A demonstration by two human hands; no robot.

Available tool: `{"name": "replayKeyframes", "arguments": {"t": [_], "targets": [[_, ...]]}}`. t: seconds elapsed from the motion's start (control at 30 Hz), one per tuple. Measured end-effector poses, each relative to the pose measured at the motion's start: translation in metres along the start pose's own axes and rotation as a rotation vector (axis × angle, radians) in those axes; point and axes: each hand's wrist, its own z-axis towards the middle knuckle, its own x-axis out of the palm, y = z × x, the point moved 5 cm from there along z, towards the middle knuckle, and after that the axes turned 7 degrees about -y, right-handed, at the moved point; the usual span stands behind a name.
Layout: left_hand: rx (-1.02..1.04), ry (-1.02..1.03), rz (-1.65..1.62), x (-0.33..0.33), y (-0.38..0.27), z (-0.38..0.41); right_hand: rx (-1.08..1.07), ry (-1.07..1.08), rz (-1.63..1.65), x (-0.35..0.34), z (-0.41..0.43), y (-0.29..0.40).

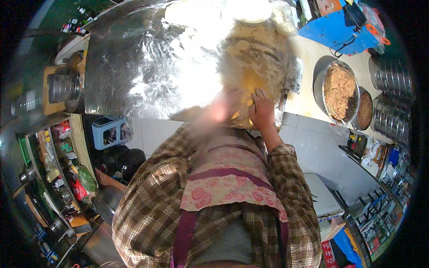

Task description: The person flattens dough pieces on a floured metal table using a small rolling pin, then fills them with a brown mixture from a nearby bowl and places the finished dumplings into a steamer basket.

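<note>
My left hand is over the near part of a floured metal worktop, partly washed out by glare. My right hand lies just beside it, palm down, fingers pointing away from me. Between and under the hands is a yellowish patch, perhaps dough; glare and the fingers hide its shape. Beyond the hands, pale flattened dough rounds rest on the floured surface, with more pale pieces to the left. Whether either hand grips something does not show.
To the right, a metal pot of brown minced filling stands beside a smaller bowl of darker filling. A blue board lies at the back right. A light-blue plastic stool is below the worktop on the left, near crowded shelves.
</note>
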Motion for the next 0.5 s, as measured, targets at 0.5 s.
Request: {"name": "replayKeyframes", "arguments": {"t": [0.5], "targets": [[0.265,0.023,0.149,0.013,-0.046,0.012,0.167,0.175,-0.041,0.001,0.015,-0.003]]}}
